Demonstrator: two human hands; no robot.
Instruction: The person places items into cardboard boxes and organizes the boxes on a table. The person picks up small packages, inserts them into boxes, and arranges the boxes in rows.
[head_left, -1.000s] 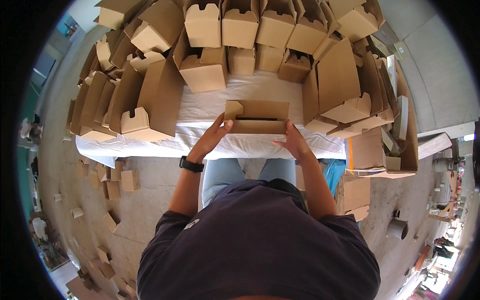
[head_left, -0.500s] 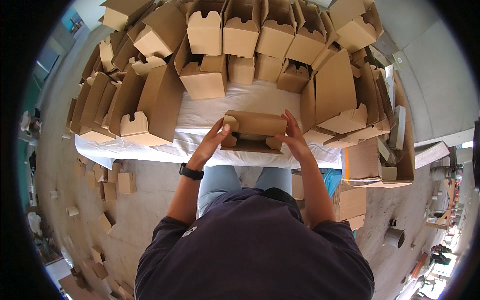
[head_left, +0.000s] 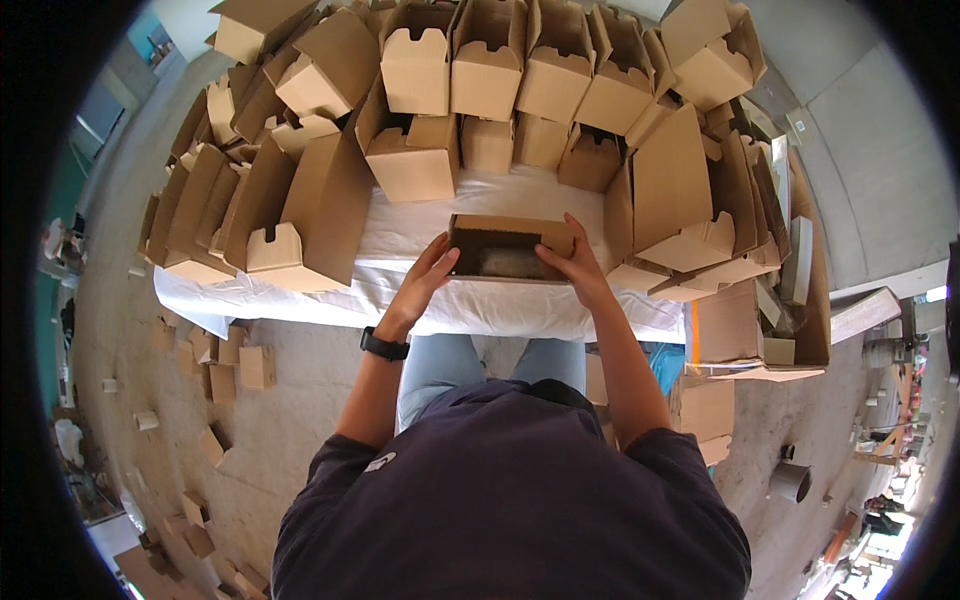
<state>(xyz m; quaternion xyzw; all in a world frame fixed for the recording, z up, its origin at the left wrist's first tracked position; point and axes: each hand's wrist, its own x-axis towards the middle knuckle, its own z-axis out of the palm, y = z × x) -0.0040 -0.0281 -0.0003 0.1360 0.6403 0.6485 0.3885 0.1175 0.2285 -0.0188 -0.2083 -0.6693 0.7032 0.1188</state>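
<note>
Brown cardboard: gripped box (head_left: 500,226) by ends with half-curled left hand (head_left: 425,278) and right hand (head_left: 580,268); just tilted it, bringing interior (head_left: 488,247) within reach.

Cardboard box (head_left: 505,227) now turned, dark opening wide to the person; 1 s ago just a narrow slot btwn two panels. Pale L-end flap, plain in both earlier pics, no longer stands out; ditto lower corner flaps seen 0.5 s ago. R hand (head_left: 582,270): thumb, off near edge 1 s ago, now over opening's R end.
</note>
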